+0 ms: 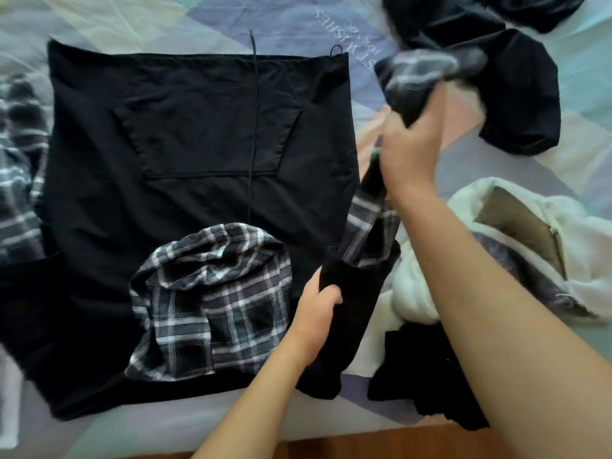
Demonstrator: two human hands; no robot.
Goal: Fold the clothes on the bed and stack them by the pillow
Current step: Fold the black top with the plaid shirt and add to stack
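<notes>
black hoodie [185,154] flat on bed; beside it, left grip [318,313] clenched on its sleeve [347,293], right grip [410,150] grasping dark cloth [414,81]

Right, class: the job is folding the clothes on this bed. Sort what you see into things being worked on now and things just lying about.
Being worked on:
- black hoodie, spread flat, plaid hood on top
- plaid-lined sleeve, gripped by left hand and right hand

Lying about:
- dark crumpled garment
- white fleecy garment
- black bundle
- bedspread
- wooden floor
</notes>
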